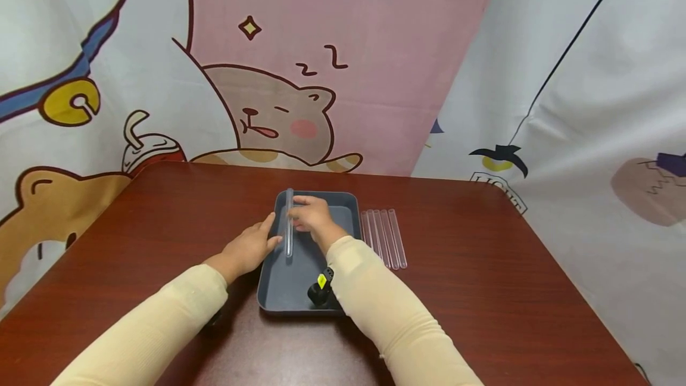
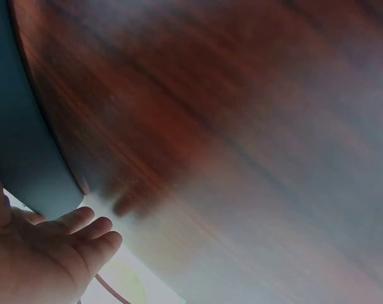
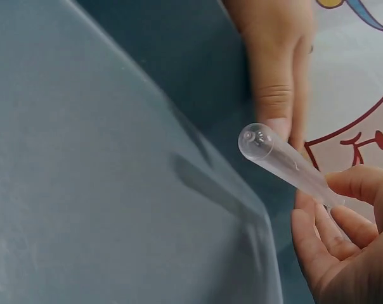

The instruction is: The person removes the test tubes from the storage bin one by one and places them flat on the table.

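Note:
A clear round-bottomed test tube is pinched between the thumb and fingers of my right hand, over the left part of a grey tray. In the right wrist view the test tube slants, its rounded end pointing away from the right hand. My left hand is at the tray's left edge with its fingers extended. Its thumb tip is close to the tube; whether they touch I cannot tell. Seen from the left wrist, the left hand lies alongside the tray's outer wall.
Several similar clear tubes lie side by side on the brown table, just right of the tray. A cartoon-printed cloth hangs behind the table. A black device with a yellow label sits at the right wrist.

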Tool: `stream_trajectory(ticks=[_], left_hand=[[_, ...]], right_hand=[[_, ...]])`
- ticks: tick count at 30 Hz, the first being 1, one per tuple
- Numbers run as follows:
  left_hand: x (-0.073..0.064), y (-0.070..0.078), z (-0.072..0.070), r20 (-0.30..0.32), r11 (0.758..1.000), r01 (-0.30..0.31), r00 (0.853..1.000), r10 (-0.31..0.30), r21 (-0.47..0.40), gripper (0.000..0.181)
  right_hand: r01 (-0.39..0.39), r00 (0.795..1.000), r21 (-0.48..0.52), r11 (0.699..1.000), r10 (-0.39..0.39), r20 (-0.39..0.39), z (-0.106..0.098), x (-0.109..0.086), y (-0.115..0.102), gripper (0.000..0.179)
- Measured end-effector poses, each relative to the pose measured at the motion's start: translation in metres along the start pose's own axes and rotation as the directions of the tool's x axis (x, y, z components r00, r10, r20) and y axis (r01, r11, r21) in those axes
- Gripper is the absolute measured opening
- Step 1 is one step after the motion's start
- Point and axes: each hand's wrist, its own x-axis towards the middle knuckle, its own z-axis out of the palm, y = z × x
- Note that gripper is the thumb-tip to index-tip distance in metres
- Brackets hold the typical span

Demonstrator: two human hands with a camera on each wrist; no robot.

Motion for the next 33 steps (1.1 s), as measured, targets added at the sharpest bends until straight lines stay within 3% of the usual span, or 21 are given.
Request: stream_trajectory(ticks=[22, 33], left_hand=[[0.000, -0.003, 0.005, -0.033, 1.000, -0.024, 0.999, 0.024, 0.007, 0.068], [0.002, -0.003, 0.003, -0.036, 0.999, -0.035, 0.999, 0.035, 0.020, 0.067]], right_hand=[[0.051, 0.997, 0.076, 0.996, -0.055, 0.055, -0.033, -0.014, -0.022, 0.046], [0.093, 0.995, 0.114, 0.989, -0.097, 0.028, -0.053, -0.019, -0.039, 0.046]])
